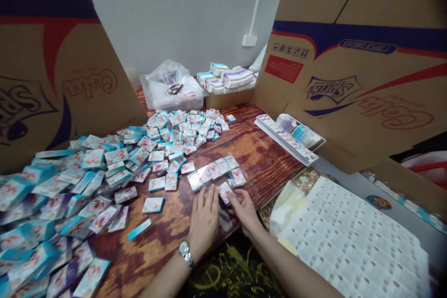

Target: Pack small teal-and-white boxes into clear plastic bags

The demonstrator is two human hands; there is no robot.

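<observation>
A big heap of small blue-and-white packets (87,172) covers the left half of a wooden table (258,153). In front of me lies a short row of wrapped packets (213,170). My left hand (204,219), with a wristwatch, rests flat on the table just below that row, fingers stretched out. My right hand (244,207) sits beside it with its fingertips pinched on one small packet (225,191) at the near end of the row.
Large cardboard boxes stand at the left (52,70) and right (356,70). A clear plastic bag (171,86) and stacked packets (226,78) sit at the back. A flat stack of packets (289,137) lies at the right. White sticker sheets (352,237) lie near my right arm.
</observation>
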